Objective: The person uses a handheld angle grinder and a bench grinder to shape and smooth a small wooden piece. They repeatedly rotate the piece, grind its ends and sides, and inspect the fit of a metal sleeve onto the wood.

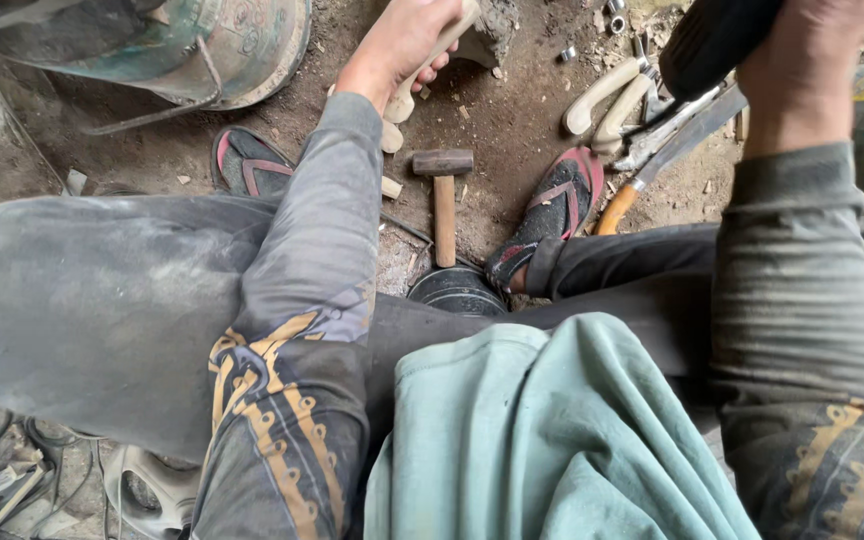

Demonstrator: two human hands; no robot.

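Gripping pale wooden handle [430, 62] with left hand [402, 40], top centre; right hand [802, 60] wrapped around black power tool [712, 40], upper right. I see mallet [444, 195] lying between sandals.

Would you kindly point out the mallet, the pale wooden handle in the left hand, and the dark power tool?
mallet [444, 200], head view, on its wooden shaft.
pale wooden handle [402, 100], head view, on its lower end below the fist.
dark power tool [712, 40], head view, on its ribbed body.

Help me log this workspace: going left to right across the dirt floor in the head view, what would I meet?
Metal tub → left sandal → hammer → right sandal → pale carved wooden handles → orange-handled blade.
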